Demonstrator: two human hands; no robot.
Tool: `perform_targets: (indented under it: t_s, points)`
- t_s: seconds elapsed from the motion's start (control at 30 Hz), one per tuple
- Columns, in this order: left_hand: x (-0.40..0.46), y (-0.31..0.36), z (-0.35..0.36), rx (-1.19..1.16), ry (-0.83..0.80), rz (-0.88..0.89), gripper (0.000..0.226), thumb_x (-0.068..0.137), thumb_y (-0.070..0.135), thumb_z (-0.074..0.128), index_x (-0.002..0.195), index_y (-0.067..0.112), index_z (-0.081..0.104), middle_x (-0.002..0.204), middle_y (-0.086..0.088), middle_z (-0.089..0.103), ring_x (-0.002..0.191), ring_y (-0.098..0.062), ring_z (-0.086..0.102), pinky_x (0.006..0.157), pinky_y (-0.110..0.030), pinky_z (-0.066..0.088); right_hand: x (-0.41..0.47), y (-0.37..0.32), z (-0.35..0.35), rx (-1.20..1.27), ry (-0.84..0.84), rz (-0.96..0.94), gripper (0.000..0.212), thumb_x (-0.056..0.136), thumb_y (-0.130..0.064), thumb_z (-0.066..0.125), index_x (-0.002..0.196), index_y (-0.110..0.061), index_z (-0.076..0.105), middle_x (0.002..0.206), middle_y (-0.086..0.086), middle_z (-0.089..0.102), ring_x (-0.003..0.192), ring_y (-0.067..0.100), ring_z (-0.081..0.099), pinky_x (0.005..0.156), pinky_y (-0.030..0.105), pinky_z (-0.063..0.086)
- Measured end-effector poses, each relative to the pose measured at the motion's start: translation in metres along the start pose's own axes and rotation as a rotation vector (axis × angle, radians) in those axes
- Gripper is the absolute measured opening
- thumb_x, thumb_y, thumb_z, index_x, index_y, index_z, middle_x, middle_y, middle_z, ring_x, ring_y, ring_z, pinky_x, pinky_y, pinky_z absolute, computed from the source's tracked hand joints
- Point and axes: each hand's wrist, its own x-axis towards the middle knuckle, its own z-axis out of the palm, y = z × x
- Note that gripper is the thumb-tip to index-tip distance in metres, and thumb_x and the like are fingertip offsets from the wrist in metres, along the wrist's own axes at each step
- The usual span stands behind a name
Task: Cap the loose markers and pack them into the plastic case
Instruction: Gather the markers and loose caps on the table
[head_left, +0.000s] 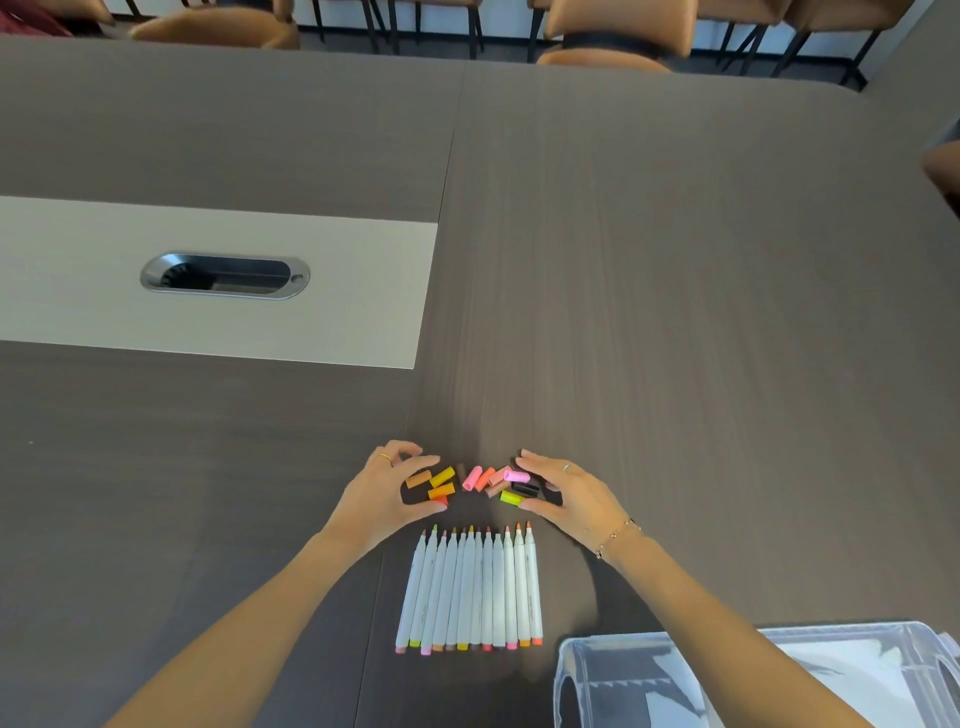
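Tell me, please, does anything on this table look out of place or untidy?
Only the caps: they lie scattered in a loose heap between the left hand and right hand, pointing every way. The markers lie in a neat row, tips bare. The plastic case looks undamaged.

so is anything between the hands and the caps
Nothing visible. The left hand and right hand flank the loose caps on the table, fingers at the pile's edges. The markers lie nearer the person, out of the way.
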Motion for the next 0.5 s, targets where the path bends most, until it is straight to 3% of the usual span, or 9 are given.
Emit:
perform_targets:
  t_s: [0.1,0.27,0.4,0.5]
  points:
    - [0.001,0.002,0.003,-0.086,-0.059,-0.032,0.049,0.078,0.045,0.071,0.123,0.032,0.058,0.127,0.012,0.043,0.107,-0.004,0.047,0.090,-0.010,0.040,0.001,-0.007,0.001,-0.027,-0.025,-0.024,0.046,0.090,-0.032,0.059,0.134,-0.032,0.047,0.139,-0.011,0.049,0.124,0.012,0.048,0.103,0.022,0.039]
    - [0.007,0.016,0.009,-0.124,-0.050,-0.029,0.040,0.082,0.038,0.070,0.120,0.028,0.061,0.123,0.008,0.047,0.102,-0.007,0.050,0.089,-0.014,0.046,0.005,-0.020,0.008,-0.055,-0.009,-0.042,0.036,0.092,-0.025,0.057,0.128,-0.030,0.054,0.135,-0.010,0.053,0.122,0.013,0.051,0.102,0.022,0.040]
    - [0.002,0.022,0.008,-0.094,-0.027,0.004,0.049,0.083,0.044,0.067,0.129,0.033,0.053,0.132,0.011,0.043,0.113,-0.006,0.047,0.094,-0.015,0.043,0.002,-0.021,0.007,-0.040,0.016,-0.018,0.043,0.091,-0.029,0.058,0.133,-0.030,0.049,0.141,-0.009,0.046,0.127,0.013,0.046,0.104,0.023,0.038]
    - [-0.005,0.021,-0.002,-0.123,0.034,-0.039,0.057,0.081,0.047,0.066,0.134,0.033,0.048,0.135,0.011,0.042,0.119,-0.007,0.046,0.097,-0.024,0.047,-0.011,-0.017,-0.001,-0.018,0.065,0.033,0.046,0.091,-0.033,0.057,0.136,-0.028,0.045,0.143,-0.008,0.044,0.128,0.012,0.045,0.104,0.021,0.037]
